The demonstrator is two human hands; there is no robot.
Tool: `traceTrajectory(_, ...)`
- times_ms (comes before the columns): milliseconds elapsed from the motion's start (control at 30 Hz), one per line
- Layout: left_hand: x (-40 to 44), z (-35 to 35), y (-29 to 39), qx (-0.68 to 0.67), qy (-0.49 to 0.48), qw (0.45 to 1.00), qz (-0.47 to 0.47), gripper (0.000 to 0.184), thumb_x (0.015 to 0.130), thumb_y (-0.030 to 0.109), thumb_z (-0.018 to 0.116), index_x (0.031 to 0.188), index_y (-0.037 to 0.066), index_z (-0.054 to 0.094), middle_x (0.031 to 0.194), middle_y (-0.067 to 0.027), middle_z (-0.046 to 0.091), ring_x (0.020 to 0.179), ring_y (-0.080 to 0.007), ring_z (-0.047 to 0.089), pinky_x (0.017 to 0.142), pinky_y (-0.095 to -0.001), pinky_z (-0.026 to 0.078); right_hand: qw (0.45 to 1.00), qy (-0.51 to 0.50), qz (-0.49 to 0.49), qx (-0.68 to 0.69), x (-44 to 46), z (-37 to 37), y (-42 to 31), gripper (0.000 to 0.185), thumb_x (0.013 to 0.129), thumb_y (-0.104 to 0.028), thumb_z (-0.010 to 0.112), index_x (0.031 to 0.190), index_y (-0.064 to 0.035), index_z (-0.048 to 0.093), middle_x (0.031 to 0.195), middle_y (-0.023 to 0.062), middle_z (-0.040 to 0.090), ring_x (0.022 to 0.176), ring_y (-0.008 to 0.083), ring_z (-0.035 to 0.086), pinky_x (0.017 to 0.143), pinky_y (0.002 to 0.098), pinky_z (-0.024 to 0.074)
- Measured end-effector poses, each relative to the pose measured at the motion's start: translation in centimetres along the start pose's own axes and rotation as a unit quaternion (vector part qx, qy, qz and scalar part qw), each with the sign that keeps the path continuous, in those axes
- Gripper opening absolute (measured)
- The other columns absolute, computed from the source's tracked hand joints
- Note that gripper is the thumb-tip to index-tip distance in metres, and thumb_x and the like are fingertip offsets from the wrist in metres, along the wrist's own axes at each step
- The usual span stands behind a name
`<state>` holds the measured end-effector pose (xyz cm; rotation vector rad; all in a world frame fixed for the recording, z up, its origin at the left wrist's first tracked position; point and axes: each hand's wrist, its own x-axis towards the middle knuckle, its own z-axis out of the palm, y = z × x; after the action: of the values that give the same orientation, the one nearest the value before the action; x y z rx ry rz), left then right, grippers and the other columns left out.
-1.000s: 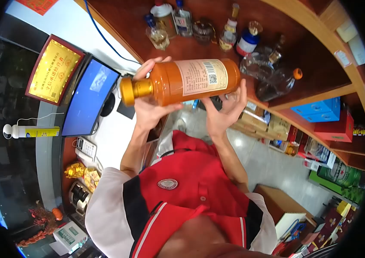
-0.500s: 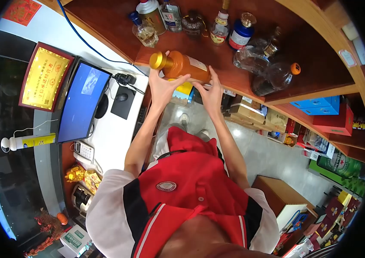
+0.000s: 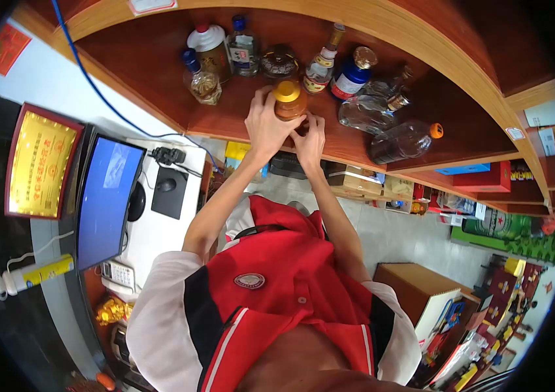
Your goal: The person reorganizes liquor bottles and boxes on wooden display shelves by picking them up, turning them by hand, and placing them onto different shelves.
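Note:
An amber bottle with a gold cap (image 3: 289, 106) stands at the front of the wooden shelf (image 3: 215, 119), seen from above. My left hand (image 3: 267, 125) wraps round its left side below the cap. On its right side, the bent fingers of my right hand (image 3: 310, 136) touch the lower part. Behind it are a dark round bottle (image 3: 280, 62) and a clear bottle with a red and white label (image 3: 320, 65). The bottle's base is hidden by my hands.
Other bottles share the shelf: a blue one (image 3: 354, 75), a clear one lying down (image 3: 367, 112) and an orange-capped one (image 3: 398, 142). At the left are a monitor (image 3: 109, 199) on a white desk (image 3: 160, 236) and a blue cable (image 3: 88, 81). Cartons (image 3: 354, 179) sit below the shelf.
The amber bottle has gone from lying sideways in both hands, label up, to upright on the shelf among the other bottles. Both hands moved with it, and the view has shifted toward the shelf.

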<state>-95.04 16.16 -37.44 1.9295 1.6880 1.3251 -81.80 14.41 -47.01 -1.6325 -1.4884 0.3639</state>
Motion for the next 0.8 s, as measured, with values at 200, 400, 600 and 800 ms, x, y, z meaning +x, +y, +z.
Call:
traceTrajectory(200, 2.0, 5.1, 2.2, -0.028, -0.043, 0.997, 0.062, 0.069, 0.068, 0.040, 0.091, 0.122, 0.006, 0.063, 0.127, -0.0122, 0.055, 0.115, -0.0359, 0.060, 0.080, -0.0521, 0.058, 0.992, 0.078, 0.103, 0.012, 0.5, -2.4, 0.3, 0.054, 0.082, -0.006, 0.080, 0.132, 0.0003, 0.060, 0.109, 0.0194, 0.065, 0.087, 0.0344, 0.068, 0.078, 0.0450, 0.0547)
traceTrajectory(400, 3.1, 8.6, 4.5, -0.028, -0.082, 0.993, 0.080, 0.068, 0.070, 0.043, 0.091, 0.118, 0.007, 0.059, 0.121, -0.0141, 0.052, 0.112, -0.0379, 0.058, 0.075, -0.0545, 0.057, 0.978, 0.197, 0.061, -0.021, 0.8, -2.4, 3.2, 0.044, 0.083, -0.004, 0.078, 0.124, -0.0001, 0.064, 0.108, 0.0197, 0.068, 0.096, 0.0398, 0.067, 0.083, 0.0476, 0.0541)
traceTrajectory(600, 3.8, 10.1, 5.7, -0.019, -0.098, 0.993, 0.060, 0.074, 0.070, 0.041, 0.092, 0.125, 0.008, 0.055, 0.125, -0.0163, 0.049, 0.119, -0.0393, 0.054, 0.079, -0.0547, 0.058, 0.974, 0.208, 0.093, 0.005, 1.5, -2.9, 3.9, 0.033, 0.083, -0.004, 0.077, 0.115, 0.0004, 0.068, 0.108, 0.0210, 0.070, 0.098, 0.0413, 0.068, 0.087, 0.0477, 0.0544)
traceTrajectory(800, 3.3, 11.0, 5.6, -0.002, -0.072, 0.996, 0.049, 0.079, 0.070, 0.044, 0.092, 0.130, 0.009, 0.054, 0.128, -0.0183, 0.050, 0.122, -0.0411, 0.051, 0.092, -0.0544, 0.055, 0.976, 0.200, 0.088, 0.019, 1.7, -3.0, 4.0, 0.032, 0.082, 0.001, 0.074, 0.113, 0.0035, 0.069, 0.106, 0.0244, 0.071, 0.099, 0.0431, 0.069, 0.088, 0.0479, 0.0548)
